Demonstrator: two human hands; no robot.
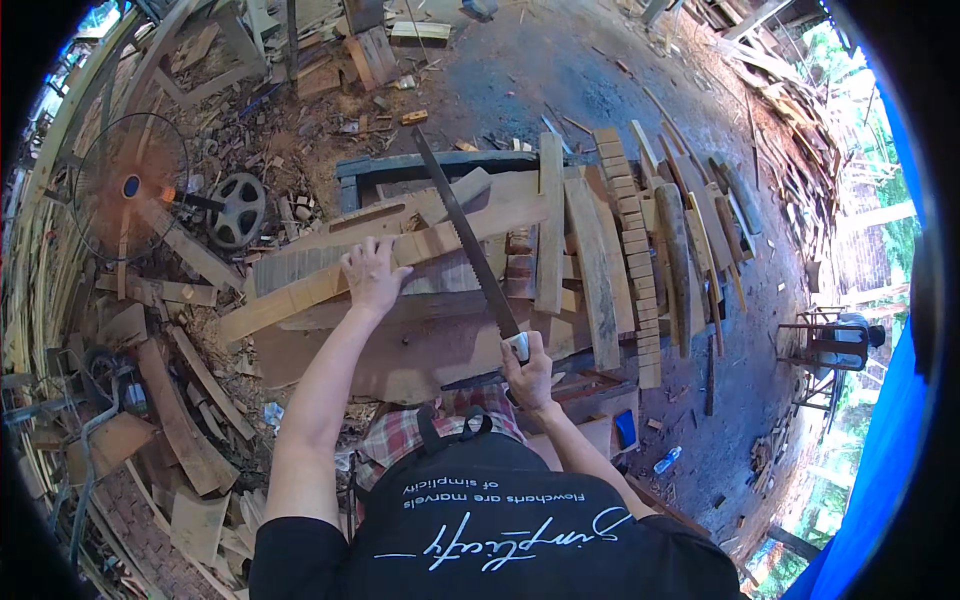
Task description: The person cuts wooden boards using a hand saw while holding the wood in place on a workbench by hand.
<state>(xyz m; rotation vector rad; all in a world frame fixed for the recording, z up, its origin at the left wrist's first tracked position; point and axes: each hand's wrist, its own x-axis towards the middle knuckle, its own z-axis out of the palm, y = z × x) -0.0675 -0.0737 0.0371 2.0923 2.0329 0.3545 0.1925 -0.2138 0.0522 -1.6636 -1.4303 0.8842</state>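
Left hand (372,278) open, spread on the long board (421,246), center-left of frame; right hand (531,378), lower center, closed around handle of saw (466,235). Board runs lower left to upper right, saw blade crossing it; left hand nearer, touching.

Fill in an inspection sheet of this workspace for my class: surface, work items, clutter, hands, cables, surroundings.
Surface: brown wooden workbench, laden with boards.
Work items: long pale wooden plank; long dark metal handsaw crossing it, contact unclear.
Clutter: narrow brown wooden boards on the bench's right; brown wood scraps on the floor.
Hands: bare left hand rests on the plank; bare right hand grips the handsaw's white handle.
Cables: nothing seen.
Surroundings: round wire-caged fan, left; blue sheeting, right.
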